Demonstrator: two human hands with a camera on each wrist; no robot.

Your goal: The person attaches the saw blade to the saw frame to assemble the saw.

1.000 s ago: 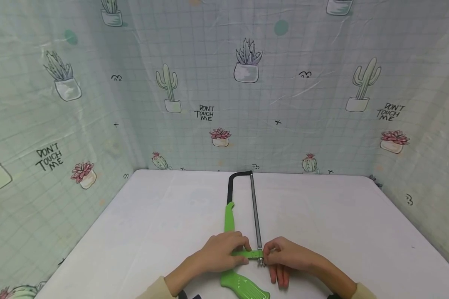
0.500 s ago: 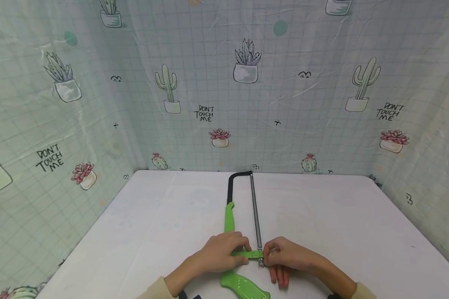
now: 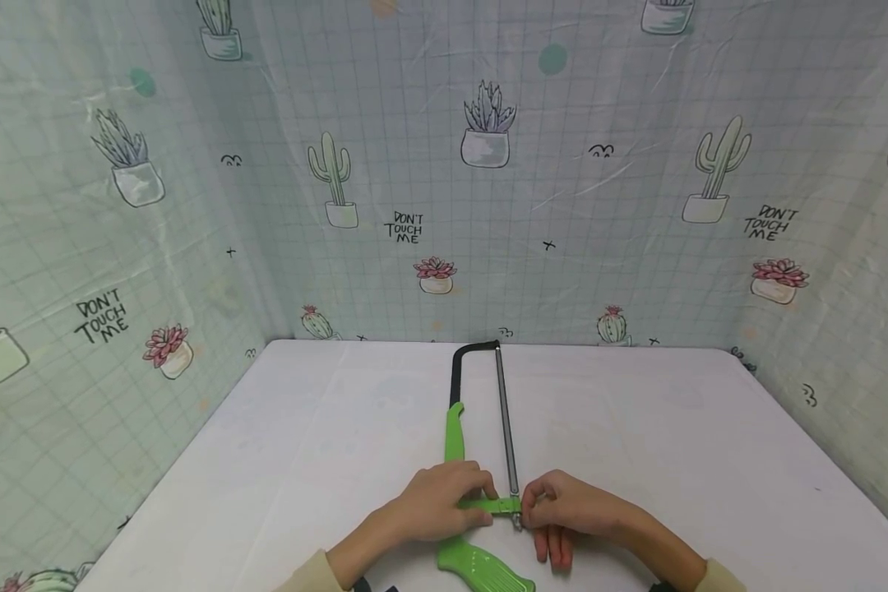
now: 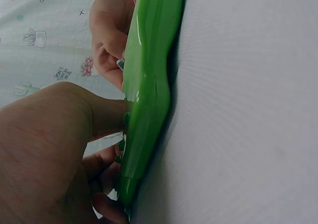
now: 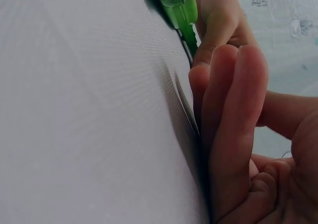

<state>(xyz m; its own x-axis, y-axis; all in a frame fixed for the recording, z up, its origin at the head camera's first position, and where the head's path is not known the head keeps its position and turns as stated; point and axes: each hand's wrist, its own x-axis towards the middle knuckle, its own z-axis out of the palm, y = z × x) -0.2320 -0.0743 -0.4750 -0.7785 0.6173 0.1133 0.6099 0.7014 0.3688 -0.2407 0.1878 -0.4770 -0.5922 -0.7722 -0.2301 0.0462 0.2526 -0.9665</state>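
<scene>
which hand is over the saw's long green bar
The left hand: it covers part of the long green bar; the right hand is at the small metal fitting near the blade.

In the head view, soft light is spreading evenly over the desk point(image 3: 636, 427). Shiny streaks are marking the wrinkly cloth point(image 3: 599, 197). Both wrist views are looking darker, with faint lines rippling over the desk. In the left one, the green saw point(image 4: 151, 60) is shining in spots, and a dark shadow is hugging its edge. In the right one, the cloth is looking fuzzy.
</scene>
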